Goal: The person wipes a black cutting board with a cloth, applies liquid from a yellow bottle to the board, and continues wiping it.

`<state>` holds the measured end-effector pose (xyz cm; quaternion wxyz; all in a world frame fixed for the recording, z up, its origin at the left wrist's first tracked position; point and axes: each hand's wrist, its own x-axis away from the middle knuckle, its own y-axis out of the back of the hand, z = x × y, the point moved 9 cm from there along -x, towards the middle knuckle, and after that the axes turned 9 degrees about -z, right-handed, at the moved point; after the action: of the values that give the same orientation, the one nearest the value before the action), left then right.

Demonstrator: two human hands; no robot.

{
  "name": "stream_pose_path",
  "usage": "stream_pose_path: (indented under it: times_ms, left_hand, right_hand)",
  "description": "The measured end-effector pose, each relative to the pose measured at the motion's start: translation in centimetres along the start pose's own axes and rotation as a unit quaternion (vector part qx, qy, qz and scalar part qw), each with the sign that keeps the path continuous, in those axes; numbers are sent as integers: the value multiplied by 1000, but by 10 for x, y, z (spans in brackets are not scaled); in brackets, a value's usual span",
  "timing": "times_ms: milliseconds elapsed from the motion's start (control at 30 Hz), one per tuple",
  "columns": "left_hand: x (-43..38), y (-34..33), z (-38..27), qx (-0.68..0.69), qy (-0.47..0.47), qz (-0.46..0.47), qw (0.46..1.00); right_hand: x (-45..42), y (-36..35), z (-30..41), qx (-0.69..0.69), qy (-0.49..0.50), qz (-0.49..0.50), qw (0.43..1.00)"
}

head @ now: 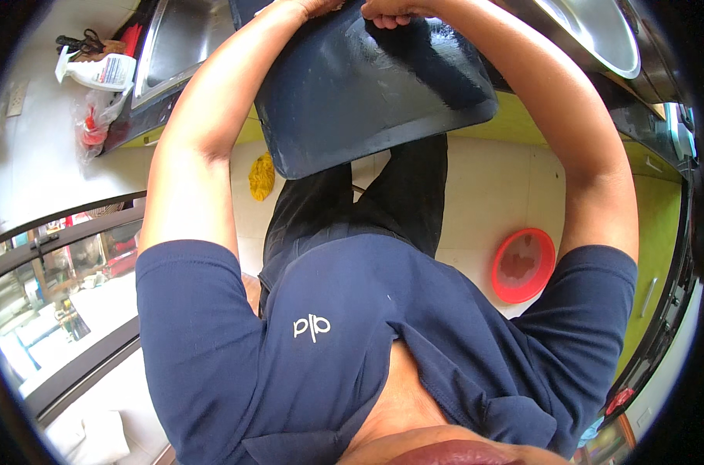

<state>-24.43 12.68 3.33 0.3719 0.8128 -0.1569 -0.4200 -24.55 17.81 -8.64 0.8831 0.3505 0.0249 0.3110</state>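
Observation:
A dark, glossy panel with rounded corners [357,110] extends from the top edge of the picture down over my thighs. Its surface shows wet-looking sheen and pale smears. My left hand [324,7] is at the panel's far part, cut by the picture's top edge, so its fingers are mostly hidden. Close to its right, my right hand [393,15] lies over the panel with curled fingers; whether it holds something cannot be seen. Both forearms reach forward over the panel.
A steel sink [183,40] and a white spray bottle [99,70] are at the left. Another steel basin [596,29] is at the upper right. On the floor lie a red plastic tub [523,265] and a yellow crumpled bag or cloth [262,176]. Green cabinets [654,232] stand right.

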Motion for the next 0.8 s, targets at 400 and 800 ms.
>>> stream_pose_path:
  times_ms: [400, 800]
  left_hand:
    - [-4, 7, -18, -9, -7, 10, 1000]
    - [1, 7, -13, -37, -71, 2, 997]
  right_hand:
    - [64, 19, 34, 83, -209, -53, 973]
    - [106, -5, 26, -87, -396, -69, 911]
